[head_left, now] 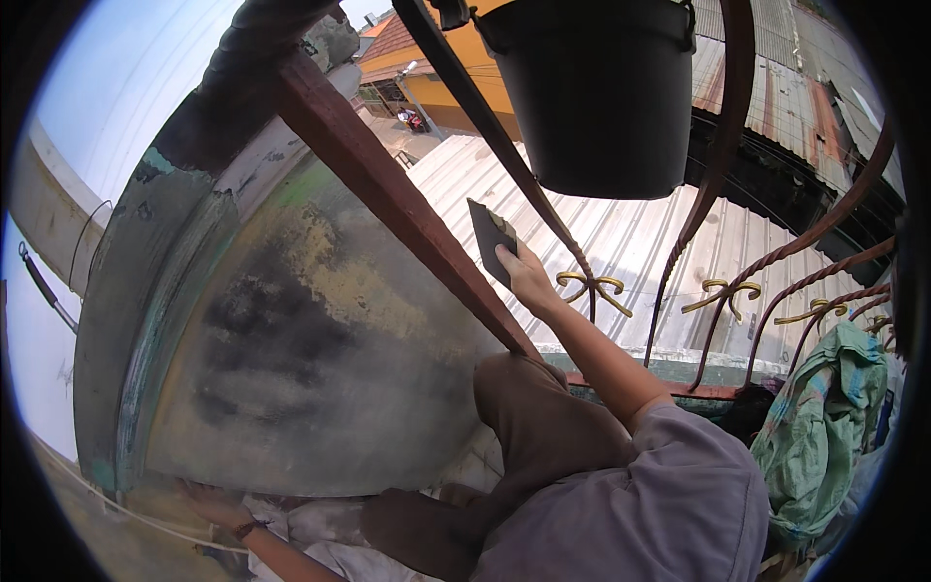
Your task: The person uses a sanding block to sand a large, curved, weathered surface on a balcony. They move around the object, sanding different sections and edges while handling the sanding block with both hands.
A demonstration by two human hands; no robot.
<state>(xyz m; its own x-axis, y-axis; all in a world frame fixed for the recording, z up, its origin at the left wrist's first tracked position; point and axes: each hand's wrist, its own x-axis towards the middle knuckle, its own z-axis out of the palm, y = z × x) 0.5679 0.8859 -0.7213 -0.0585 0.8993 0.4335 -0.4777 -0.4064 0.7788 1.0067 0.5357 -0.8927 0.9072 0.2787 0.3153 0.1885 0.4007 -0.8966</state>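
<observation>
My right hand (pixel 525 277) is raised beside the railing, its fingers closed on a flat dark grey sheet (pixel 493 242) that looks like folded sandpaper with pale edges. It is apart from the wall. Low at the left, my left hand (pixel 208 505) lies stretched out by the bottom edge of the wall panel, with a dark band on its wrist. Haze blurs its fingers, and nothing shows in them. Between the hands curves the wall panel (pixel 320 388), grey and dusty, with blackish patches and a worn yellowish area.
A red-brown post (pixel 388 194) slants between wall and railing. A black bucket (pixel 601 97) hangs on the twisted iron bars, which carry gold ornaments (pixel 593 285). A green sack (pixel 819 427) lies at right. Beyond the railing is a corrugated roof (pixel 621 233). Pale cloth (pixel 320 529) lies beneath me.
</observation>
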